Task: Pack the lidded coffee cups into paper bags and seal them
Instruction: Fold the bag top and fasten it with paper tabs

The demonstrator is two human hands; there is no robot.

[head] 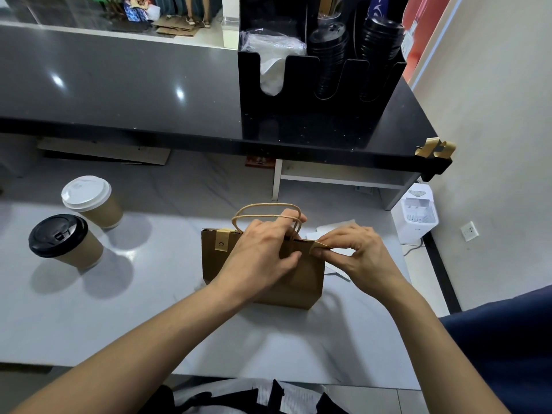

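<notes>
I judge I am partway through sealing the first bag: the brown paper bag [301, 282] stands upright on the pale worktop [155, 309] straight in front of me, its top edges brought together, and one tan sticker seal [222, 240] is already folded over the top edge at the bag's left end. My left hand [263, 252] lies over the middle of the bag's top, fingers curled by the base of the twisted paper handles [265, 212] and thumb pressed on the front panel, pinching the mouth shut. My right hand [355, 252] is at the bag's right end, thumb and fingers pinched on a second tan sticker [318, 245] whose tip meets the top edge there; it looks not yet pressed down. I cannot see inside, so I can only suppose a cup is already in it. Well to the left of the bag two kraft-sleeved coffee cups stand unpacked and close together, the black-lidded cup [64, 242] nearer me and the white-lidded cup [91, 201] just behind it, so they appear to be what is left. The bag itself is small, flat-fronted and crisp, its handles arching up behind my left hand. Just behind the bag's right end lie some white papers [337, 227], perhaps sticker backing.
</notes>
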